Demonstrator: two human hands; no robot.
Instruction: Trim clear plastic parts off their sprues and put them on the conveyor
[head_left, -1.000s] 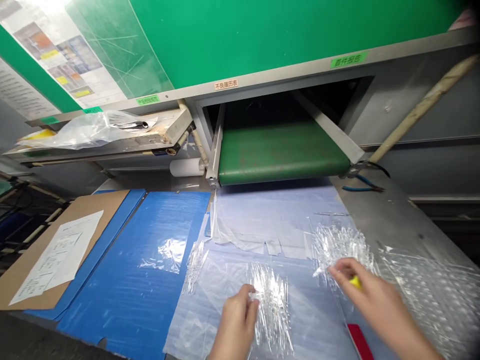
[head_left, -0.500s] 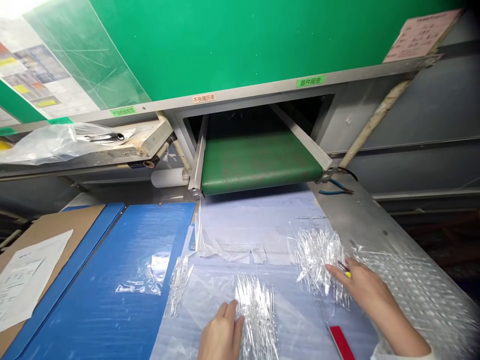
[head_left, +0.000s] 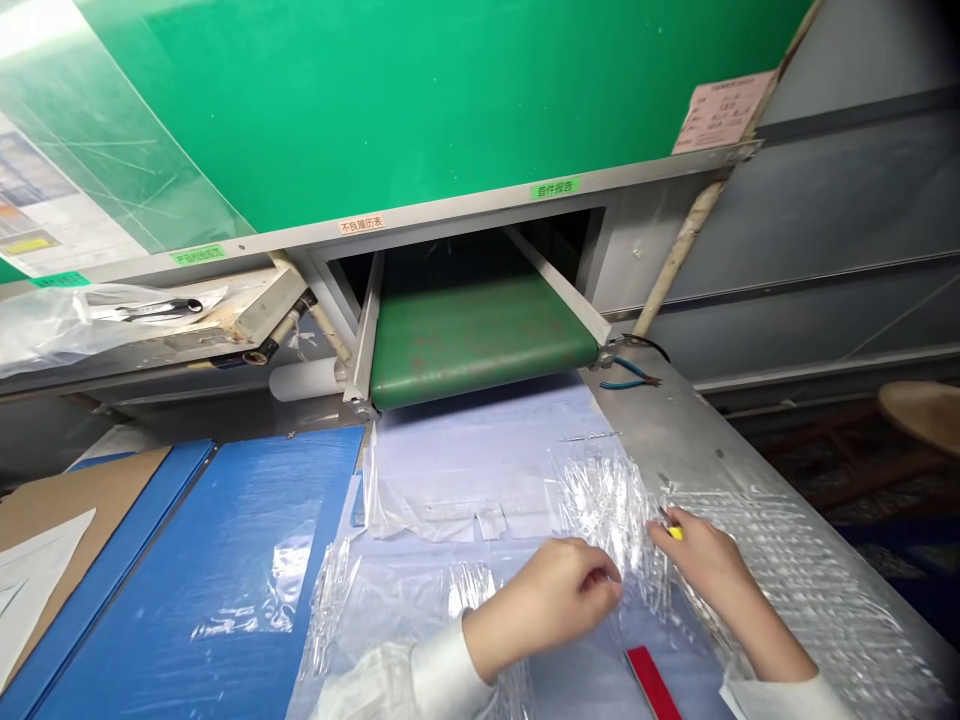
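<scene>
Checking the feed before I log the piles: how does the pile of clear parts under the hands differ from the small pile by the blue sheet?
The right-hand pile is wide and spread out; the small pile is a narrow strip. Both hands, left hand and right hand, touch the right-hand pile; none touches the small pile. The right-hand pile lies beside the bubble wrap; the small pile lies beside the blue sheet. Both are clear, glinting plastic.

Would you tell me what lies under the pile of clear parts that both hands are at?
The pile of clear parts rests on a clear film over a pale sheet. The left hand and right hand cover its near edge, so what lies beneath there is hidden.
</scene>
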